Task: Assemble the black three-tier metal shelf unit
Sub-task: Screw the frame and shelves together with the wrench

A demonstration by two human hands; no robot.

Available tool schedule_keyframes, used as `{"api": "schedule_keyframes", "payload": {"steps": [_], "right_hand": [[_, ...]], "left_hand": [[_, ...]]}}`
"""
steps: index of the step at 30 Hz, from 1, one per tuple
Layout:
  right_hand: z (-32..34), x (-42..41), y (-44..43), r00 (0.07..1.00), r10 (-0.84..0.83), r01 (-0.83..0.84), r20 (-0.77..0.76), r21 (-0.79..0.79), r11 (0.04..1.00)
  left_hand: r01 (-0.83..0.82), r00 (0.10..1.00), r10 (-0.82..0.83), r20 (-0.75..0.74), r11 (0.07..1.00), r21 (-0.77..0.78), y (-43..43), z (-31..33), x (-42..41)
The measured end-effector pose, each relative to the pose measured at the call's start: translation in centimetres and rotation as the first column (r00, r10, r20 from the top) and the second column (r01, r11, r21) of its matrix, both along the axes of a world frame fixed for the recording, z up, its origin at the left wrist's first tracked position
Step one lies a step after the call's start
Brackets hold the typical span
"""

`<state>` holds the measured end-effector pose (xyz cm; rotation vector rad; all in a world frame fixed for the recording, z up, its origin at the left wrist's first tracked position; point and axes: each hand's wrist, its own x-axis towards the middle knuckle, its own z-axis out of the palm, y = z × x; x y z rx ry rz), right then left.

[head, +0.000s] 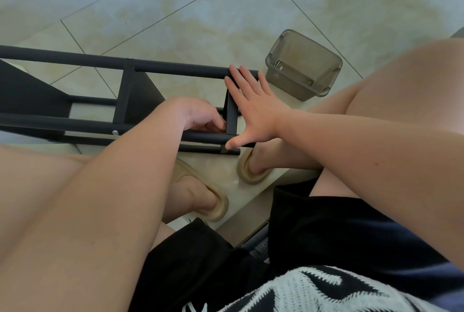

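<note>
The black metal shelf unit [120, 100] lies on its side on the tiled floor in front of my knees, its long tubes running left to right and black shelf panels between them. My right hand [253, 108] is flat with straight, spread fingers, pressing against the end crossbar [231, 120] and the upper tube's end. My left hand [198, 117] reaches inside the frame just left of that crossbar, its fingers curled at the lower tube; what they hold is hidden.
A translucent grey plastic box [301, 65] with small screws inside stands on the floor just right of the frame's end. My feet in tan slippers [216, 206] rest below the frame. A white board edge lies at the top left.
</note>
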<state>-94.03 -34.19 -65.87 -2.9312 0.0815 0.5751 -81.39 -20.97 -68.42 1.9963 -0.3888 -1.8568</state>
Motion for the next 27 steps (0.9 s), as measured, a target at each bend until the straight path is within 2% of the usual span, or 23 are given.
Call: {"api": "schedule_keyframes", "payload": {"steps": [4,10,22,27], "right_hand": [[0.09,-0.04,-0.01,1.0,0.0,0.0,-0.001,-0.003,1.0],[0.1,-0.01,0.07,1.0,-0.003,0.003,-0.006,0.001,1.0],[0.09,-0.01,0.17,1.0,0.0,0.0,-0.009,-0.003,1.0],[0.09,-0.02,0.1,1.0,-0.001,0.001,-0.008,-0.007,1.0]], "left_hand": [[0.012,1.0,-0.012,0.001,1.0,0.018,-0.09,0.28,-0.13],[0.063,0.994,-0.065,0.093,0.998,0.017,-0.1,-0.53,0.08],[0.057,0.998,-0.057,-0.015,0.998,0.025,-0.11,0.09,-0.14],[0.065,0.997,-0.066,0.041,0.998,0.024,-0.11,-0.65,0.13]]}}
